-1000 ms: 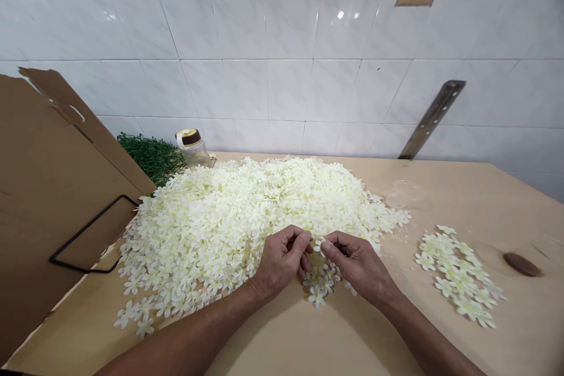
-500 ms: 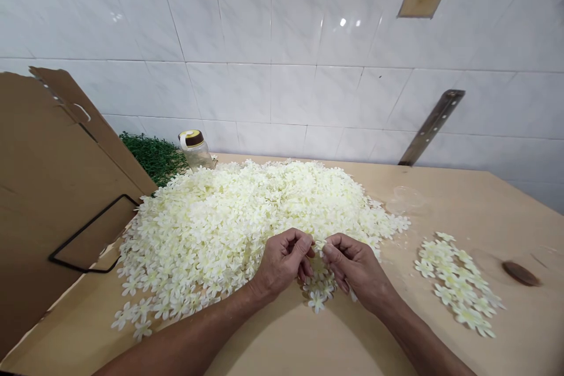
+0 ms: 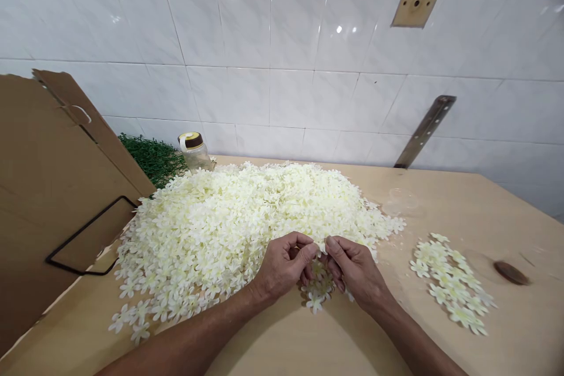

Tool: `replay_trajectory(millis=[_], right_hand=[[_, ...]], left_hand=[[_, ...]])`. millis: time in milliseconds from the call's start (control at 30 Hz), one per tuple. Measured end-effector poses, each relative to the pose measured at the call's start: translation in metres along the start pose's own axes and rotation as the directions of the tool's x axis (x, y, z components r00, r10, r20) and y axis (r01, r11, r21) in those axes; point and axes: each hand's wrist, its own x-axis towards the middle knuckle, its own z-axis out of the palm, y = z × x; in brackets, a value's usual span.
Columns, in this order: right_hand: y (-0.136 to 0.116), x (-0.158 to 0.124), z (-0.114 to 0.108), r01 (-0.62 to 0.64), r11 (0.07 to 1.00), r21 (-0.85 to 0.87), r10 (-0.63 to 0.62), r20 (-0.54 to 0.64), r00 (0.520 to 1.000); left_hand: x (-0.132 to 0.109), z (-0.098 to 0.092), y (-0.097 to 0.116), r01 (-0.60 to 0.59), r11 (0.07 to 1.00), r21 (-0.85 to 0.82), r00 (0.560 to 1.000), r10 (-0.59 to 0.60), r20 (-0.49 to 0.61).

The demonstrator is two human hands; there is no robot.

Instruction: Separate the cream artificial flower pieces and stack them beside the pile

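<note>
A wide heap of white artificial flowers (image 3: 220, 217) with pale yellow-green centres covers the middle of the table. At its front edge my left hand (image 3: 288, 258) is closed, thumb and forefinger pinching the side of a small white flower (image 3: 322, 248). Facing it, my right hand (image 3: 355, 267) pinches the same flower from the other side. Both fingertips nearly meet, and they hide much of the flower. Just below my hands several loose flowers (image 3: 315, 299) lie on the table.
A separate patch of flowers (image 3: 453, 285) lies at right, near a dark oval object (image 3: 511, 273). Behind the heap stand a bottle with a brown and yellow lid (image 3: 194, 150) and green artificial foliage (image 3: 152, 158). A cardboard box (image 3: 57, 200) borders the left; a metal bracket (image 3: 425, 132) leans at the wall.
My right thumb and forefinger have come a little closer to my left fingertips at the flower. The view has shifted slightly; the heap and the side patch look the same.
</note>
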Motion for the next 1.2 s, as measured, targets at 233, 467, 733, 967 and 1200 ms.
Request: replay_trajectory(millis=[233,467,733,967,1200], right_hand=[[-0.0059,-0.0018,0.0007,0.027,0.995,-0.100,-0.027,0.005,1.000],[-0.0056,-0.0016,0.0013,0.026,0.983,-0.184,-0.033,-0.035,0.999],[-0.0048,-0.0010,-0.0020,0.058,0.972,-0.228,-0.095,-0.151,0.984],[-0.0002,0.0014,-0.0058,0.104,0.963,-0.250,-0.153,-0.184,0.971],[-0.0004,0.0029,-0.0053,0.061,0.957,-0.283,-0.115,-0.177,0.977]], left_hand=[[0.0028,0.0005,-0.0097,-0.005,0.999,0.042,0.993,0.010,-0.121],[0.0021,-0.0003,-0.0064,-0.030,0.996,0.079,0.990,0.041,-0.138],[0.0053,-0.0029,-0.0106,-0.050,0.998,0.025,0.990,0.053,-0.135],[0.0080,-0.0050,-0.0035,-0.027,0.998,-0.059,0.983,0.016,-0.182],[0.0095,-0.0063,-0.0046,-0.034,0.997,-0.066,0.979,0.021,-0.201]])
